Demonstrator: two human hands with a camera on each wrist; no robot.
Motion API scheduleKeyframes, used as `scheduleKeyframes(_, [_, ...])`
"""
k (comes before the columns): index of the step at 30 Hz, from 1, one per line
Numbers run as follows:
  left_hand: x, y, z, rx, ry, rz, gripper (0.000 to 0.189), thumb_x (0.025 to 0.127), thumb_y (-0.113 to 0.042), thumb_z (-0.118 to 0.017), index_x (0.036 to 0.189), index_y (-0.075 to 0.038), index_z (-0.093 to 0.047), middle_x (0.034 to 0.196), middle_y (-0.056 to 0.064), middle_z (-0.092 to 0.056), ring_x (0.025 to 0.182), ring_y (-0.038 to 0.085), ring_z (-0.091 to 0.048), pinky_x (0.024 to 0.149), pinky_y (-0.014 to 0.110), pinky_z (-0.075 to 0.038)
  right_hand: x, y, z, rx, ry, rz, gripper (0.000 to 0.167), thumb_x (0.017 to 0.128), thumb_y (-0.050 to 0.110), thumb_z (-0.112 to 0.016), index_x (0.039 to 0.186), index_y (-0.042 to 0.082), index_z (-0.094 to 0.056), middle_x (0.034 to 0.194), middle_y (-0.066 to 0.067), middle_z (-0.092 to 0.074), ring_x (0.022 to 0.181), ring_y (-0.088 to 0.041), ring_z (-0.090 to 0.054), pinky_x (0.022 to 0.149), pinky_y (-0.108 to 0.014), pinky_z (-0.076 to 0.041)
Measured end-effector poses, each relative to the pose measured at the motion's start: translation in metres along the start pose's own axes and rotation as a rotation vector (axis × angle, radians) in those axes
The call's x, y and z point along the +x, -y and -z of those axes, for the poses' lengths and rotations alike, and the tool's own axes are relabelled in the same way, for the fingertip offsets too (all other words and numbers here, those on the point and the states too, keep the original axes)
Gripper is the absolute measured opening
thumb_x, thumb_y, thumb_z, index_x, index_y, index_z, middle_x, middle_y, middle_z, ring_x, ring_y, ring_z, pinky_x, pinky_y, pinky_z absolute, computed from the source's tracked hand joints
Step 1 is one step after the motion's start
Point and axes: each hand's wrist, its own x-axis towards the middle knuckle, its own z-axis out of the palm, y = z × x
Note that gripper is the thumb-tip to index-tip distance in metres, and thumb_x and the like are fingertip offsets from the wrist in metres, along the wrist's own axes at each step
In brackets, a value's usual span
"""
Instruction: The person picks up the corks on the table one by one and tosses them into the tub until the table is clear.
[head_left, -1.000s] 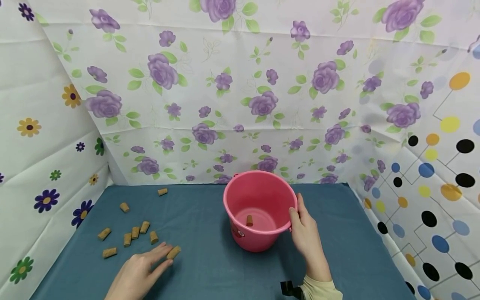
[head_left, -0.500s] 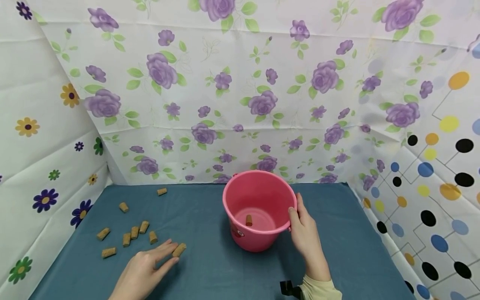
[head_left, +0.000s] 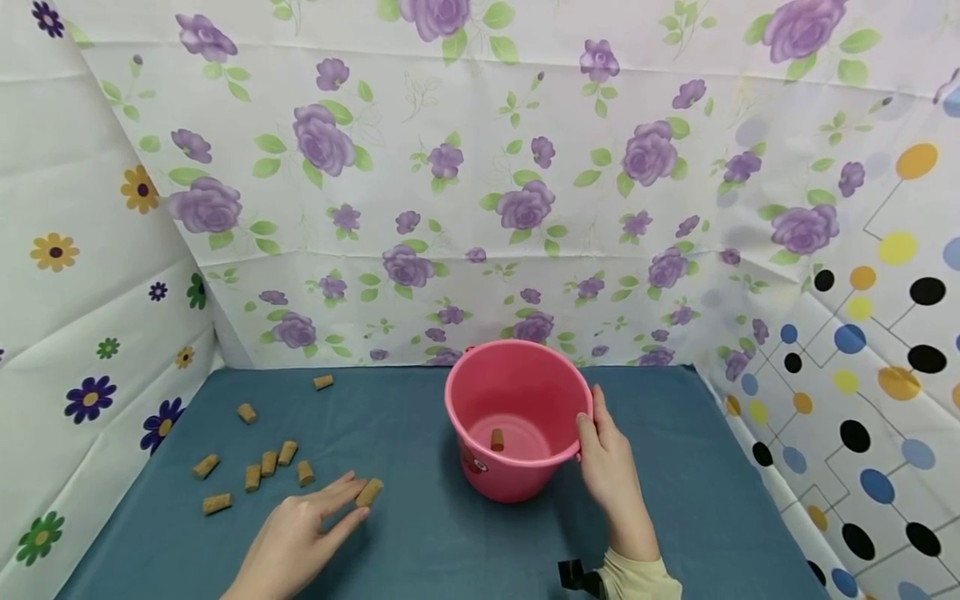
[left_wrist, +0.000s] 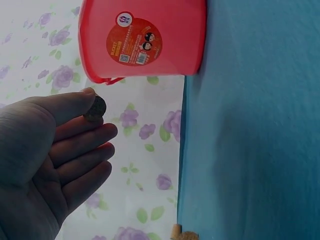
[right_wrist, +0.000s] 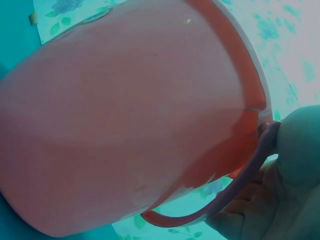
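Observation:
My left hand [head_left: 296, 529] pinches a cork [head_left: 370, 492] between thumb and fingertips, left of the pink bucket [head_left: 510, 477]. In the left wrist view the cork [left_wrist: 95, 108] appears end-on and dark, its remaining fingers extended below. On the bucket's right side my right hand [head_left: 612, 471] grips the rim, thumb over the edge and fingers outside. The right wrist view has the bucket's wall [right_wrist: 125, 110] filling most of it, with the handle [right_wrist: 235, 187] hanging beside the hand. One cork [head_left: 497, 439] lies inside, on the bucket's floor.
Several loose corks [head_left: 269, 463] are scattered over the left part of the blue cloth [head_left: 420, 550]. A single cork [head_left: 323, 382] lies near the back edge. Flowered curtain [head_left: 480, 208] rises behind the table, with patterned sheets at both sides.
The left hand has moved right with the pinched cork, closer to the bucket. The right hand and the bucket have stayed in place.

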Motion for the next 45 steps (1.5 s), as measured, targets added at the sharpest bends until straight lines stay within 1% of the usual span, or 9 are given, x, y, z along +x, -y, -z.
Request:
scheduleKeyframes(2, [0.002,-0.003,0.0,0.001,-0.008,-0.005,0.036,0.096,-0.032,-0.082,0.129,-0.017,-0.08,0.132,0.012,-0.074,0.102,0.021,-0.079,0.079,0.035,-0.064,0.0,0.0,0.0,-0.001,-0.003,0.002,0.063,0.117,0.03,-0.043,0.172,0.011,-0.019,0.16,-0.019,-0.05,0.101,-0.028,-0.063,0.08,-0.036,-0.053])
scheduleKeyframes(5, [0.006,-0.008,-0.002,-0.019,-0.015,0.004,0.036,0.096,-0.031,-0.083,0.128,-0.016,-0.081,0.132,0.014,-0.074,0.102,0.023,-0.079,0.065,0.03,-0.061,0.0,0.0,0.0,0.002,0.001,-0.001,0.063,0.117,0.031,-0.043,0.173,0.012,-0.019,0.153,-0.022,-0.055,0.099,-0.028,-0.063,0.079,-0.036,-0.052])
scheduleKeyframes(9, [0.01,-0.013,-0.004,-0.067,-0.026,0.013,0.035,0.095,-0.03,-0.084,0.128,-0.016,-0.081,0.131,0.012,-0.074,0.108,0.024,-0.077,0.046,0.026,-0.041,-0.001,0.0,0.0,-0.003,-0.001,-0.001,0.063,0.117,0.03,-0.043,0.173,0.012,-0.019,0.13,-0.022,-0.063,0.089,-0.024,-0.061,0.077,-0.036,-0.051])
scheduleKeyframes(18, [0.012,-0.021,-0.01,-0.109,-0.044,0.005,0.035,0.095,-0.033,-0.084,0.127,-0.018,-0.081,0.131,0.008,-0.075,0.115,0.023,-0.075,0.049,0.024,-0.042,-0.001,0.0,0.0,-0.001,0.001,0.001,0.062,0.117,0.029,-0.043,0.172,0.012,-0.02,0.106,-0.017,-0.063,0.08,-0.02,-0.059,0.073,-0.034,-0.051])
scheduleKeyframes(25, [0.016,-0.027,-0.012,-0.152,-0.045,-0.02,0.038,0.097,-0.04,-0.081,0.127,-0.017,-0.081,0.135,0.011,-0.073,0.07,0.008,-0.071,0.043,0.025,-0.038,0.0,0.001,0.0,0.01,0.005,-0.004,0.063,0.117,0.029,-0.044,0.173,0.013,-0.019,0.108,-0.018,-0.062,0.079,-0.021,-0.058,0.073,-0.034,-0.05])
scheduleKeyframes(31, [0.02,-0.032,-0.019,-0.156,-0.078,-0.092,0.037,0.097,-0.039,-0.081,0.125,-0.016,-0.082,0.132,0.007,-0.074,0.113,0.02,-0.076,0.052,0.022,-0.049,-0.001,0.001,0.001,0.011,0.01,-0.013,0.063,0.117,0.03,-0.044,0.173,0.014,-0.019,0.098,-0.013,-0.061,0.079,-0.021,-0.058,0.073,-0.035,-0.05])
scheduleKeyframes(37, [0.026,-0.039,-0.024,-0.181,-0.071,-0.116,0.037,0.098,-0.038,-0.081,0.126,-0.015,-0.081,0.131,0.007,-0.074,0.12,0.021,-0.073,0.052,0.024,-0.051,-0.001,0.0,0.0,0.009,0.004,-0.013,0.063,0.117,0.03,-0.044,0.173,0.014,-0.02,0.1,-0.013,-0.061,0.079,-0.021,-0.057,0.072,-0.034,-0.05])
scheduleKeyframes(42, [0.029,-0.043,-0.026,-0.173,-0.09,-0.138,0.036,0.098,-0.04,-0.08,0.125,-0.017,-0.082,0.129,0.004,-0.076,0.121,0.018,-0.072,0.082,0.035,-0.064,-0.001,0.0,0.0,0.006,-0.004,-0.007,0.062,0.117,0.03,-0.043,0.172,0.013,-0.021,0.097,-0.012,-0.059,0.077,-0.021,-0.056,0.069,-0.033,-0.048])
scheduleKeyframes(45, [0.032,-0.045,-0.027,-0.19,-0.086,-0.149,0.036,0.099,-0.04,-0.079,0.126,-0.016,-0.082,0.13,0.005,-0.075,0.119,0.019,-0.073,0.069,0.029,-0.062,0.0,0.0,0.0,0.007,-0.005,-0.008,0.062,0.117,0.031,-0.043,0.173,0.014,-0.021,0.097,-0.012,-0.059,0.076,-0.021,-0.056,0.069,-0.033,-0.048])
